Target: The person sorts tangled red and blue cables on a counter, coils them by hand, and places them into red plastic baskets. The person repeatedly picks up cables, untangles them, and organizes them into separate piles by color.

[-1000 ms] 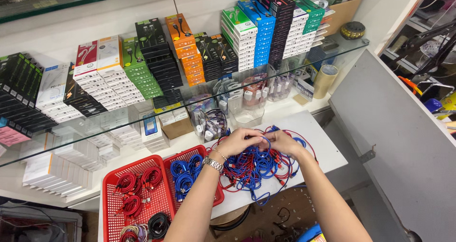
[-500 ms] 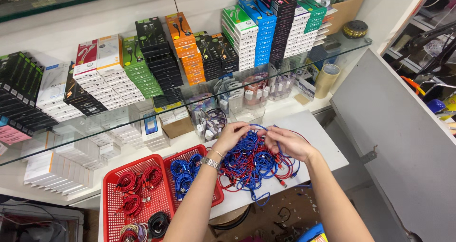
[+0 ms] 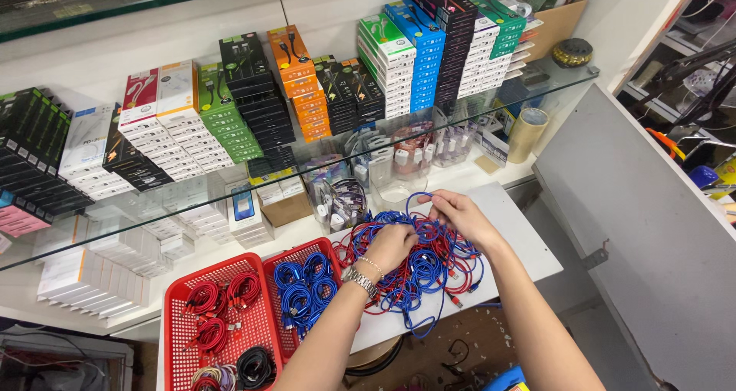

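Now two hands dig in a pile of blue and red cables (image 3: 429,264) on the white table (image 3: 529,241).

The left hand (image 3: 389,247) lies curled on the pile, its grip closed over a few loops, with a silver watch (image 3: 360,281) on its wrist. The right hand (image 3: 458,213) pinches one blue cable between thumb and fingers, just above the pile. Beside them, red baskets (image 3: 178,333) hold coiled red and blue cables. Both fingertips are partly hidden in the tangle, so I cannot tell how many strands each grip holds. Boxes behind the glass shelf (image 3: 307,169) look blurry.
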